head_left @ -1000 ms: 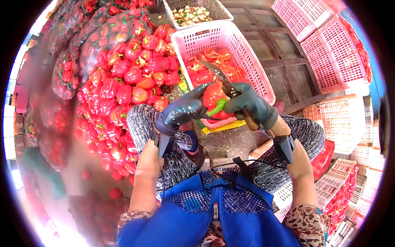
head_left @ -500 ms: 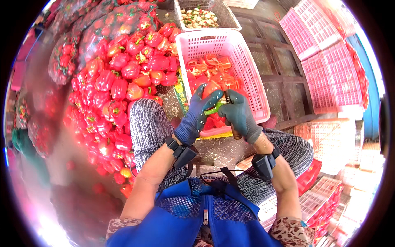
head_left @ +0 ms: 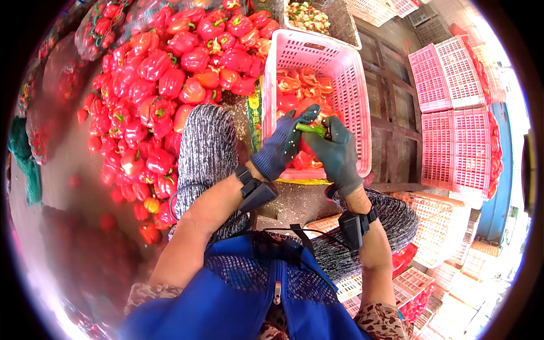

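Both gloved hands are now working higher and farther out over the pink crate (head_left: pixel 345 73) than half a second ago, when they were meeting nearer the knees. The left hand (head_left: pixel 286 141) is cupping a red pepper (head_left: pixel 303 153), its fingers curled around the near side, while the right hand (head_left: pixel 334 150) is closing around the same pepper from the other side, gripping at its green stem (head_left: pixel 310 128); whether a blade is in that hand cannot be told here. The pepper is hanging just above the crate's near rim, over cut red pieces (head_left: pixel 300 85) lying inside. A black band is sitting on each wrist. To the person's left, a heap of whole red peppers (head_left: pixel 158 96) is spreading across the grey floor (head_left: pixel 73 187). Beyond the crate a grey tray of pale scraps (head_left: pixel 309 14) is standing. To the right, empty pink crates (head_left: pixel 447 113) are leaning stacked, with paler baskets (head_left: pixel 436 224) lower down.
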`<state>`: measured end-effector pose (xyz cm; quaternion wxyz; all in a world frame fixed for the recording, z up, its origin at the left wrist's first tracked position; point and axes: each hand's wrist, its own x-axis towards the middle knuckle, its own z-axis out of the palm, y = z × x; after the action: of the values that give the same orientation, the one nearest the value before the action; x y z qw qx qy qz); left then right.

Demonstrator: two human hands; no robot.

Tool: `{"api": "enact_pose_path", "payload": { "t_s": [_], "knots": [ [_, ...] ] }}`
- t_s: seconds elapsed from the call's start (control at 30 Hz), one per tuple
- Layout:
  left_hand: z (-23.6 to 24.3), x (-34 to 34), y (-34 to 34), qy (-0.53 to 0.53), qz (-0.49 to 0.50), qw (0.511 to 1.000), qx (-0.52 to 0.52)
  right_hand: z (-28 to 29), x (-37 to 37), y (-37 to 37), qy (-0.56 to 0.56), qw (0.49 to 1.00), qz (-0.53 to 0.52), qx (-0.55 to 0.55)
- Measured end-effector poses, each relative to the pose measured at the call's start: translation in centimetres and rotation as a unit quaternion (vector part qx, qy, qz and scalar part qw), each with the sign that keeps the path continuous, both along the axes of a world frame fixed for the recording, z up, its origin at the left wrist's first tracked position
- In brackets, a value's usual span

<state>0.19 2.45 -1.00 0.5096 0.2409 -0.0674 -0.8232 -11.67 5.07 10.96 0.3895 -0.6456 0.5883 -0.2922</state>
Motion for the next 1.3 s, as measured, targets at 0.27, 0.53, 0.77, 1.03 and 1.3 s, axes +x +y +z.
{"api": "enact_pose_path", "payload": {
  "t_s": [0.27,0.53,0.77,1.03,1.3],
  "knots": [
    [2.3,-0.5,-0.7,-0.167,0.144,0.971,0.087,-4.1,-0.7,-1.0,-0.057,0.996,0.039,-0.049],
    [1.7,0.4,1.0,-0.011,0.157,0.988,0.003,-3.9,0.9,-2.5,-0.239,0.965,-0.084,0.058],
    [-3.2,0.6,-1.7,-0.157,0.139,0.978,0.013,-9.2,-2.1,-3.9,-0.405,0.841,-0.255,0.253],
    [-9.9,-3.0,-1.5,-0.329,0.16,0.931,0.021,-4.3,-4.9,-14.9,-0.553,0.78,-0.24,0.167],
    [6.8,9.5,-2.7,0.041,0.161,0.967,-0.196,-1.9,-9.1,-16.4,-0.54,0.815,-0.044,0.203]
  ]
}}
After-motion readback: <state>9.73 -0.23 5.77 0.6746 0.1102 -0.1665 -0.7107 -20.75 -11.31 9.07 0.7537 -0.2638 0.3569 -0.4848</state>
